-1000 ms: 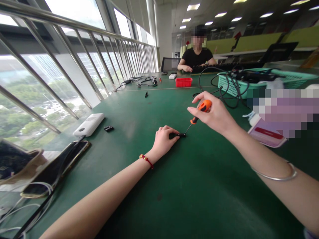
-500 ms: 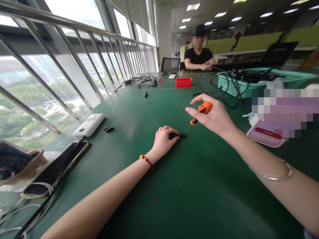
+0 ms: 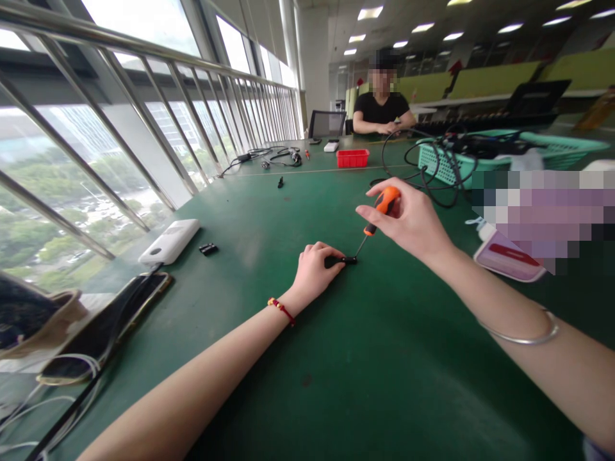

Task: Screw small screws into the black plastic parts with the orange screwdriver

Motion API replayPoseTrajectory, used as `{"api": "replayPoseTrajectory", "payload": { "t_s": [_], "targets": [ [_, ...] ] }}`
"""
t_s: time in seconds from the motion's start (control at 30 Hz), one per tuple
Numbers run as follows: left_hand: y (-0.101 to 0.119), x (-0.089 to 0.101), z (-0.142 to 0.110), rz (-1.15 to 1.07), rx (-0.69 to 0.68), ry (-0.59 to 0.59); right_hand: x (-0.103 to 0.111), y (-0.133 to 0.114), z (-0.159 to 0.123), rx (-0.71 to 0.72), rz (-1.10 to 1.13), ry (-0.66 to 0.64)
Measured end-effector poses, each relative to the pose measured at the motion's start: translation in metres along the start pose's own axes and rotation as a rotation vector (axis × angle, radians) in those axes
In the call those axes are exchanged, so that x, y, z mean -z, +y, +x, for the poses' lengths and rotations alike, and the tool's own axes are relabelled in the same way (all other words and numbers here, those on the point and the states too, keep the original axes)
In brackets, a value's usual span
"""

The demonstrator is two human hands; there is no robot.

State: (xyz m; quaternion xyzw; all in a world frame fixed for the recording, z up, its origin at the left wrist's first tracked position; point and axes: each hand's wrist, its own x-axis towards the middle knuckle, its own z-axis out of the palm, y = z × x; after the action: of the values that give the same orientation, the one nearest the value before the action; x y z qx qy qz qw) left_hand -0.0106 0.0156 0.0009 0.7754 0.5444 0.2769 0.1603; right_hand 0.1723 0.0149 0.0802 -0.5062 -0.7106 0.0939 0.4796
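Note:
My left hand (image 3: 314,272) rests on the green table (image 3: 365,371) and pinches a small black part (image 3: 342,260) flat against it. My right hand (image 3: 408,221) grips an orange-handled screwdriver (image 3: 380,210), tilted, with its thin tip down on the right end of the black part. Both forearms reach in from the bottom of the view, a red bracelet on the left wrist and a metal bangle on the right arm.
A white power bank (image 3: 170,241) and a small black piece (image 3: 208,248) lie at left, a phone (image 3: 103,326) nearer. A red tray (image 3: 352,158), cables and a green basket (image 3: 461,160) sit farther back. Another person sits at the far end. A railing runs along the left.
My right hand has turned the screwdriver handle more upright and slightly left, with the tip staying on the black part. The person at the far end has shifted their hands.

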Motion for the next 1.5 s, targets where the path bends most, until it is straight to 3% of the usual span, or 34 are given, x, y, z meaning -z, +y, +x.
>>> {"api": "replayPoseTrajectory", "payload": {
  "t_s": [0.17, 0.33, 0.57, 0.8, 1.0, 1.27, 1.5],
  "targets": [
    [0.0008, 0.0005, -0.0002, -0.004, 0.005, -0.007, 0.0028, -0.004, -0.0013, -0.017, -0.031, -0.02],
    [0.0005, 0.0007, 0.0002, -0.003, 0.005, -0.007, 0.0005, 0.0026, 0.0014, 0.014, 0.082, -0.064],
    [-0.0007, 0.0, 0.0008, -0.005, -0.003, -0.005, 0.0003, -0.0034, -0.0015, -0.018, -0.063, -0.006],
    [0.0009, 0.0004, 0.0002, 0.001, 0.006, -0.011, 0.0005, 0.0015, -0.0006, 0.002, 0.035, -0.051],
    [0.0014, 0.0011, 0.0004, -0.005, 0.007, -0.009, -0.0002, -0.0015, -0.001, -0.015, -0.034, 0.006],
    [0.0001, 0.0001, 0.0003, -0.004, 0.002, -0.005, -0.0018, 0.0045, 0.0002, 0.05, 0.099, -0.037],
    [-0.0012, -0.0009, 0.0003, -0.009, -0.004, 0.001, 0.0001, -0.003, -0.0018, 0.001, -0.021, 0.049]
  ]
}}
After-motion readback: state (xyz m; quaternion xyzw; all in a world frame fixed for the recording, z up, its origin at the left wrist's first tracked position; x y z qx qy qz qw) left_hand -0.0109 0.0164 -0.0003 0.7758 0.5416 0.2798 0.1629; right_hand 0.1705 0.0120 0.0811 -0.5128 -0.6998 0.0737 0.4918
